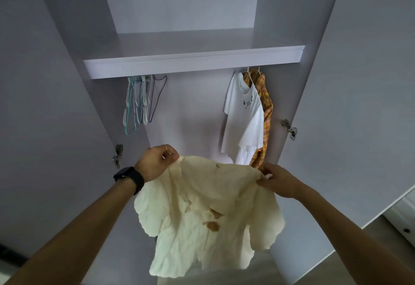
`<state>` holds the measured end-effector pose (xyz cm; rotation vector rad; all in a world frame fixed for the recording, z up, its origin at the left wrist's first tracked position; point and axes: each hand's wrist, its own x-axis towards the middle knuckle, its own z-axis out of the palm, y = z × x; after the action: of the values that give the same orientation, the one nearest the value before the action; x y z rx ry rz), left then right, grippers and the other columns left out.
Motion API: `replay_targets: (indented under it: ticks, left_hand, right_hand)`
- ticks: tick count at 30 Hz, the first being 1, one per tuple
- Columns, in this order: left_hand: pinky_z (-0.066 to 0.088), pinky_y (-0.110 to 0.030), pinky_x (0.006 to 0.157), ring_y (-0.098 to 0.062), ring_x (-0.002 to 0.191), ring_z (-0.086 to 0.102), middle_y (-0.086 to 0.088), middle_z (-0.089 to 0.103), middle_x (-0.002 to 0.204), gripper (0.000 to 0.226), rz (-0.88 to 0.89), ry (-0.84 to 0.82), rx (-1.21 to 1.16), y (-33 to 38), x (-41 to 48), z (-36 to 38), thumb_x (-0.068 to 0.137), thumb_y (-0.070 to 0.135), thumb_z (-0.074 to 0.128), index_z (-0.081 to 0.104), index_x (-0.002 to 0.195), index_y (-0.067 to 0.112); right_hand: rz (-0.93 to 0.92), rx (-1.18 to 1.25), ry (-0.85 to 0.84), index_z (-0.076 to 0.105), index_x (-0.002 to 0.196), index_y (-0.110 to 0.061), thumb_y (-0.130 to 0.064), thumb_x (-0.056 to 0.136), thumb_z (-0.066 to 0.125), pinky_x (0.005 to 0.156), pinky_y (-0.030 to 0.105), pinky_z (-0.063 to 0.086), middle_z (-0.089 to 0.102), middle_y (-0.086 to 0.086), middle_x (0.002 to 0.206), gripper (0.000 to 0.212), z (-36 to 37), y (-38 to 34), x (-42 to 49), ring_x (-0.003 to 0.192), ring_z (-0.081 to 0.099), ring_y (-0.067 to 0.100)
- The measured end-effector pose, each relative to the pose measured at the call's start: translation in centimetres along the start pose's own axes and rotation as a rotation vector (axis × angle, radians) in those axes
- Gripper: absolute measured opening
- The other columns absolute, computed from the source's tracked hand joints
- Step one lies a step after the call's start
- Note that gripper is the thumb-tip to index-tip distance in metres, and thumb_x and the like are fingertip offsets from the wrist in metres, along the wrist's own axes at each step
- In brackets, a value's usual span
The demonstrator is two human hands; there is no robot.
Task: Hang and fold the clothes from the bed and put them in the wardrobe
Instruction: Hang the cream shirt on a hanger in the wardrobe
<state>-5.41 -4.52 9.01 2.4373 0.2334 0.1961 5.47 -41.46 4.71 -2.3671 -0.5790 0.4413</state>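
Cream shirt held before open wardrobe, left hand and right hand each pinching a shoulder. White tee and plaid shirt already hang at rail's right end; spare hangers at left. Cream one not yet hung.

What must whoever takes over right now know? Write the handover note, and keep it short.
Left hand: grips one end of the cream shirt at its top edge.
Right hand: pinches the other end; the shirt hangs spread before the open wardrobe.
Done: white T-shirt and plaid shirt hang at the right under the shelf.
To do: hang the cream shirt, likely on one of the empty hangers at the left. Bed not in view.
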Motion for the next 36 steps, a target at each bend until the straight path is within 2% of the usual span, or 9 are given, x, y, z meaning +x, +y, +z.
replay_targets:
  ticks: [5,9,11,14,16,23,29,33,36]
  left_hand:
    - [0.042,-0.011,0.070,-0.004,0.087,0.064,0.012,0.071,0.092,0.004,-0.020,-0.241,0.197,-1.7,-0.2,-1.1,0.088,0.035,0.074,0.070,0.089,0.035]
    - [0.044,-0.021,0.074,-0.007,0.087,0.062,0.009,0.070,0.091,0.007,-0.037,-0.069,0.137,-2.2,-0.4,-0.4,0.092,0.040,0.068,0.070,0.091,0.032]
    - [0.046,-0.023,0.078,-0.007,0.084,0.062,0.008,0.069,0.088,0.012,-0.041,0.036,0.060,-1.8,-0.4,0.2,0.094,0.039,0.066,0.068,0.088,0.029]
    - [0.041,-0.007,0.070,0.004,0.078,0.059,0.014,0.068,0.080,0.017,-0.033,0.145,-0.044,-0.3,-0.5,1.2,0.092,0.039,0.068,0.065,0.080,0.029]
    - [0.040,-0.003,0.067,0.009,0.077,0.060,0.017,0.068,0.077,0.016,-0.028,0.203,-0.143,0.6,-0.7,1.9,0.090,0.042,0.070,0.066,0.078,0.032]
    - [0.046,-0.010,0.071,0.001,0.078,0.066,0.017,0.073,0.081,0.011,0.123,0.074,-0.336,4.4,-0.6,4.3,0.083,0.046,0.076,0.070,0.082,0.038]
    - [0.051,-0.015,0.086,0.005,0.089,0.068,0.020,0.074,0.083,0.040,0.184,-0.038,-0.276,5.3,-0.7,4.5,0.081,0.043,0.080,0.064,0.117,0.050]
    - [0.054,-0.018,0.089,0.006,0.091,0.068,0.032,0.070,0.099,0.025,0.210,-0.045,-0.241,4.9,-1.0,4.1,0.083,0.036,0.079,0.073,0.103,0.049]
    - [0.055,-0.018,0.084,0.006,0.084,0.066,0.027,0.072,0.091,0.029,0.190,-0.048,-0.218,4.7,-1.4,3.8,0.085,0.035,0.078,0.075,0.113,0.038]
  right_hand:
    - [0.021,0.071,0.215,0.074,0.083,-0.030,-0.030,0.089,0.076,0.068,0.014,0.045,0.071,-0.016,0.083,0.006,-0.7,1.7,-0.5,0.080,0.063,0.000]
    - [0.016,-0.059,0.312,0.068,0.072,-0.019,-0.048,0.088,0.071,0.058,0.018,0.041,0.064,-0.005,0.066,0.033,-0.1,2.3,-0.7,0.066,0.059,0.011]
    - [-0.033,-0.017,0.335,0.066,0.076,-0.024,-0.044,0.093,0.066,0.058,0.014,0.041,0.064,-0.007,0.069,0.025,0.2,1.8,-0.6,0.068,0.059,0.009]
    - [-0.063,0.055,0.375,0.059,0.088,-0.044,-0.040,0.098,0.061,0.064,0.012,0.039,0.065,-0.015,0.082,0.011,0.6,0.6,-0.8,0.079,0.060,0.002]
    - [-0.087,0.080,0.421,0.062,0.091,-0.042,-0.042,0.097,0.062,0.065,0.015,0.042,0.065,-0.014,0.082,0.006,1.3,-0.5,-0.7,0.078,0.061,0.001]
    - [-0.317,0.117,0.321,0.069,0.097,-0.040,-0.035,0.096,0.066,0.072,0.006,0.042,0.065,-0.033,0.086,0.007,2.8,-6.0,-0.3,0.087,0.062,-0.005]
    - [-0.437,0.197,0.231,0.077,0.102,-0.023,-0.025,0.096,0.068,0.087,0.022,0.050,0.073,-0.015,0.098,0.011,3.2,-9.5,0.4,0.095,0.066,0.007]
    - [-0.424,0.259,0.210,0.077,0.099,-0.029,-0.025,0.094,0.070,0.085,0.023,0.051,0.074,-0.015,0.096,0.009,3.7,-10.4,1.0,0.094,0.066,0.005]
    - [-0.420,0.294,0.192,0.079,0.100,-0.025,-0.025,0.093,0.072,0.085,0.027,0.053,0.075,-0.013,0.096,0.010,4.0,-11.0,1.6,0.094,0.067,0.006]
